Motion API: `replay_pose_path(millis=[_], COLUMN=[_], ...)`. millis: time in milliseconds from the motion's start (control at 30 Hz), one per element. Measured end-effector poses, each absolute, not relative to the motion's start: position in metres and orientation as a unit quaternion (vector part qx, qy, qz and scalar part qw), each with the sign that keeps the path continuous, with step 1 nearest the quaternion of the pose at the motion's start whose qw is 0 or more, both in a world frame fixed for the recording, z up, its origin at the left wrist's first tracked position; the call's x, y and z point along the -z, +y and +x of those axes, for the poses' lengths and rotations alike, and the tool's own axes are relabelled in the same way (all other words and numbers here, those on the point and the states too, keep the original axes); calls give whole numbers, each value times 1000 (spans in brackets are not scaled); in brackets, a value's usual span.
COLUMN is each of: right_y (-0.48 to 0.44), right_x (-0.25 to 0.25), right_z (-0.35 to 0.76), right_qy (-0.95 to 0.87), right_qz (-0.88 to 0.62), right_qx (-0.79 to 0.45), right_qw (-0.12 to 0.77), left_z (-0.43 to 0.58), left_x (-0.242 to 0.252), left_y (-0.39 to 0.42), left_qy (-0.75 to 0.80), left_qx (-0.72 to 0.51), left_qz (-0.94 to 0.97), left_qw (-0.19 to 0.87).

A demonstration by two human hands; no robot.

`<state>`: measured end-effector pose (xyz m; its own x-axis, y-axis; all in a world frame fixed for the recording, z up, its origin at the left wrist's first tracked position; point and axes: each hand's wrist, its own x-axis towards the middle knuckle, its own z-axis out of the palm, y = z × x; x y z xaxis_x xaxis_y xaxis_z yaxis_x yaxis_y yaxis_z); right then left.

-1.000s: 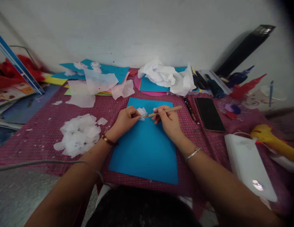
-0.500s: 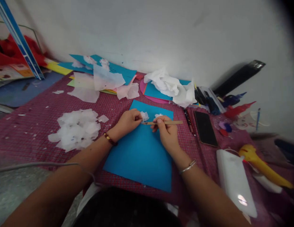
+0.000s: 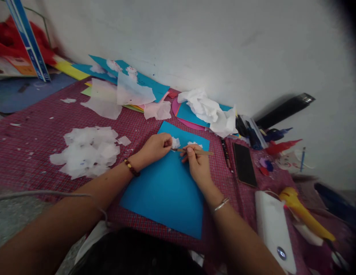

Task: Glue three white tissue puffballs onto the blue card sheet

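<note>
A blue sheet of paper (image 3: 166, 194) lies on the table in front of me. Near its top sit two white tissue tufts, a left tuft (image 3: 176, 143) and a right tuft (image 3: 195, 144). My left hand (image 3: 157, 148) is closed in a pinch beside the left tuft; what its fingertips hold is too small to make out. Between thumb and fingers, my right hand (image 3: 199, 166) grips a thin light-brown flat stick (image 3: 205, 152), its tip pointing left toward my left fingertips. A heap of white tissue pieces (image 3: 87, 152) lies left of the sheet.
A crumpled white tissue (image 3: 202, 107) and blue sheets with tufts (image 3: 155, 88) lie along the wall. On the right are a pen (image 3: 226, 152), a dark phone (image 3: 244, 164), a white case-like object (image 3: 273, 229) and a yellow glue-gun-like tool (image 3: 305, 214). A cable (image 3: 51, 193) crosses my left arm.
The view has shifted and tilted slightly. The stick's tip remains by my left fingertips, and my right hand has turned a little with it. My left hand keeps its pinch by the left tuft.
</note>
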<state>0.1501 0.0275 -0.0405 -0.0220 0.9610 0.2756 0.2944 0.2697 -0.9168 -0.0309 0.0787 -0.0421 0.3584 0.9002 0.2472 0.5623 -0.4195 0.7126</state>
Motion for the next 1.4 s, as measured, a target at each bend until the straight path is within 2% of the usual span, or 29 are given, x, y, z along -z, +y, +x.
replay_pose_path(millis=[233, 500, 767, 967, 1400], right_y=[24, 20, 25, 32, 28], right_x=[47, 44, 41, 44, 42], right_z=[150, 147, 152, 151, 152], right_qy=[-677, -727, -578, -607, -647], right_qz=[-492, -474, -509, -493, -508], right_qx=[-295, -261, -349, -390, -368], right_qw=[461, 423, 534, 486, 434], left_z=[-38, -39, -38, -39, -54], left_x=[45, 46, 44, 37, 29], left_y=[81, 80, 92, 95, 84], left_qy=[481, 480, 503, 504, 531], left_qx=[-385, -377, -397, -401, -402], left_qz=[707, 707, 694, 684, 641], left_qw=[348, 357, 329, 342, 381])
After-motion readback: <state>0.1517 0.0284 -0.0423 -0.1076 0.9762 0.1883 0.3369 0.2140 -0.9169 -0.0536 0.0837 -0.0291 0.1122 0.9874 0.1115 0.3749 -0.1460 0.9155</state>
